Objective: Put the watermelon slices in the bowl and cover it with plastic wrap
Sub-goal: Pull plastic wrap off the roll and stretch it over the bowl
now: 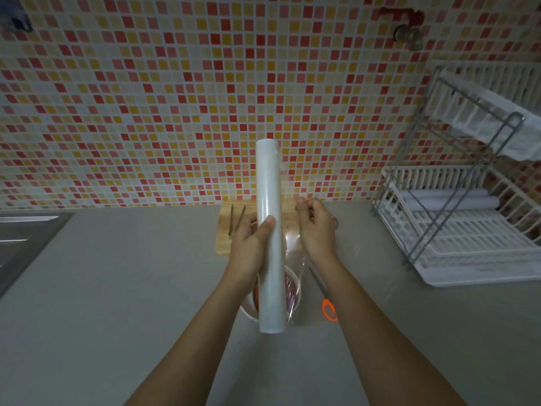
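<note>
A long white roll of plastic wrap (pixel 270 235) is held upright above the counter, with my left hand (pixel 251 247) gripping its middle. My right hand (pixel 314 227) pinches the loose clear film (pixel 292 250) pulled off the roll's right side. Below the roll stands a pale bowl (pixel 248 310), mostly hidden, with red watermelon slices (pixel 292 291) showing inside through the film.
Orange-handled scissors (pixel 328 306) lie right of the bowl. A wooden cutting board (pixel 225 244) with tongs (pixel 235 222) sits behind the hands. A white dish rack (pixel 468 230) stands at right, a steel sink (pixel 26 238) at left, tiled wall behind.
</note>
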The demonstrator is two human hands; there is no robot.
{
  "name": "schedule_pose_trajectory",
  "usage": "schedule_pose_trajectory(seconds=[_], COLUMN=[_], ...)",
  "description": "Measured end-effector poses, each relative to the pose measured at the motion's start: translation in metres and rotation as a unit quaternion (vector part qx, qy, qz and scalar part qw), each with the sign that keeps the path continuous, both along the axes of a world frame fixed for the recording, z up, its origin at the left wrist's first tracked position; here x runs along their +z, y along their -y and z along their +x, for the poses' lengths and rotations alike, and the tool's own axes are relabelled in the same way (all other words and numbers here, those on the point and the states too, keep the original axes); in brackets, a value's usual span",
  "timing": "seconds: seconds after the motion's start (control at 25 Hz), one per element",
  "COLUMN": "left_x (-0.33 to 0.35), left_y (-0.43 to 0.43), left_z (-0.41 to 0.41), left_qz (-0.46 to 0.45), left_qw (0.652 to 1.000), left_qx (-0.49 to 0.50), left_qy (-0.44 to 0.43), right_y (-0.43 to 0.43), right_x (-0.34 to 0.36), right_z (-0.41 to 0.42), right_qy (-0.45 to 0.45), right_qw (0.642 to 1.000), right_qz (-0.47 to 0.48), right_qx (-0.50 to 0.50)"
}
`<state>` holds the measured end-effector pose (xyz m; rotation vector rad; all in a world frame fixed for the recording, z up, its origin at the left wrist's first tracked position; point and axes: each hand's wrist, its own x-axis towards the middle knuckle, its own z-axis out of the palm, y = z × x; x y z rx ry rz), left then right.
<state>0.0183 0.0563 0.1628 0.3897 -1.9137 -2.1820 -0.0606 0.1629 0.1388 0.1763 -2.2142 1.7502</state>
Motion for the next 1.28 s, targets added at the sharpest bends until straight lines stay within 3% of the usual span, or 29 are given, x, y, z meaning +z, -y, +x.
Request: schedule_pose_trajectory(seconds=[0.16,0.4,0.72,0.88,1.04,1.12,1.28], left_x=[-0.002,-0.009,-0.020,-0.023,-0.024,-0.026,-0.027], left_y=[-0.007,-0.008,-0.010,-0.006,-0.005,-0.004,-0.003], left_z=[-0.001,-0.002,0.002,0.004,0.007,0.007,0.006], left_qz=[-0.043,-0.091,-0.123,-0.126,-0.136,-0.140,-0.207], left_qw=[0.999,0.995,0.992,0.992,0.990,0.989,0.977], left_qx=[0.023,0.008,-0.006,-0.009,0.006,0.020,0.040], left_qy=[-0.020,-0.036,-0.017,-0.023,-0.045,-0.041,-0.006], right_y=[-0.001,-0.003,-0.001,0.000,0.000,0.006,0.009], right_x=[-0.003,0.025,0.073,0.066,0.008,-0.017,-0.032], right_z=[-0.001,-0.013,-0.043,-0.030,0.012,0.032,0.031], right_qy=[0.008,0.126,0.064,0.085,0.169,0.137,0.052], right_qw=[1.000,0.982,0.994,0.982,0.979,0.985,0.999], right_qz=[0.007,-0.060,-0.082,-0.165,-0.084,-0.072,0.007], right_qx=[-0.001,0.129,0.022,0.015,0.075,0.081,-0.013])
